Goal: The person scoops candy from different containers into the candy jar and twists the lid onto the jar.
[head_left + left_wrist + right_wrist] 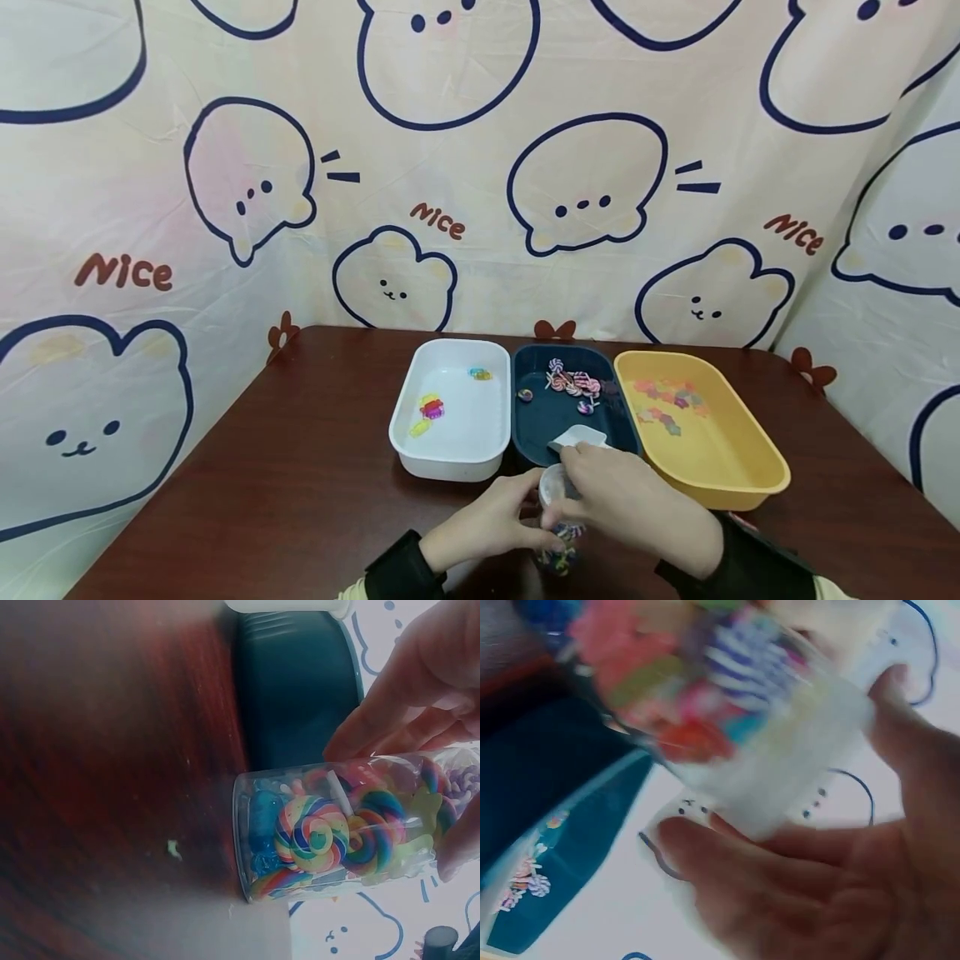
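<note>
A clear jar [315, 825] stands near the table's front edge, filled with colourful charms, among them rainbow swirl lollipops. My left hand [491, 518] grips the jar from the left, thumb on one side and fingers on the other in the left wrist view. At its top is a frosted white lid [802, 757]. My right hand [630, 500] reaches over from the right and holds the lid between thumb and fingers. Just beyond the right hand, a flat white piece [579, 435] overlaps the near end of the dark blue tray [536, 442].
Small swirl lollipops [573, 382] lie in the blue tray. Left of it, a white tray [465, 425] holds several bright candy-shaped pieces [431, 407]; right of it, a yellow tray [720, 450] holds pastel star-like pieces [675, 396]. A patterned cloth [480, 183] hangs behind the brown table [300, 467].
</note>
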The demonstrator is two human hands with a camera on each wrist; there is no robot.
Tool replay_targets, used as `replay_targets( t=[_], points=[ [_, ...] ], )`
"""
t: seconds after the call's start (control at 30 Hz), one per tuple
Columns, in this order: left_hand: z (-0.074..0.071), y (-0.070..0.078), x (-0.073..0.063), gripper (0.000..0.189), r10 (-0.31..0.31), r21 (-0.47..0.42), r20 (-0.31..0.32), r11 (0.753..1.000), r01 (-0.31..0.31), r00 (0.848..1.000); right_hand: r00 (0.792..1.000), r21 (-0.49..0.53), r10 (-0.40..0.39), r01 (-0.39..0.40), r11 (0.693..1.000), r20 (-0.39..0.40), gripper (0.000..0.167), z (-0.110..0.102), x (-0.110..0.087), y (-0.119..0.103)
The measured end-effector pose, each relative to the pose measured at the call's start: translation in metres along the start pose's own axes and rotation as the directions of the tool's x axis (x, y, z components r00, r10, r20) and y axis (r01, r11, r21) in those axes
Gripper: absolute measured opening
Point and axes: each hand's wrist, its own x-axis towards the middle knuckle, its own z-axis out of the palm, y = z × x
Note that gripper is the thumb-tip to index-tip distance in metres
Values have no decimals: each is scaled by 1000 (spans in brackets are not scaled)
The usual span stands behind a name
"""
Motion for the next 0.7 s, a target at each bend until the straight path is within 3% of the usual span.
replay_targets(
  t=[0.1,0.23,0.33,0.43,0.7],
  points=[
    [-2,15,-2,63,-22,63,-5,998,22,1000,985,18,-162,161,987,55,70,-6,-3,9],
    [-3,18,-2,64,-88,18,-3,996,88,996,958,15,-280,279,960,64,64,-9,-5,13],
    [-1,5,1,69,-101,-38,2,994,101,995,953,-14,-300,301,954,36,57,-10,-4,12],
    [0,-3,3,71,-86,-28,1,996,86,996,954,-9,-299,300,954,28,55,-10,-3,10],
    [3,-6,2,73,-46,19,-18,999,46,999,973,43,-232,232,972,-2,48,-6,2,6]
  ],
)
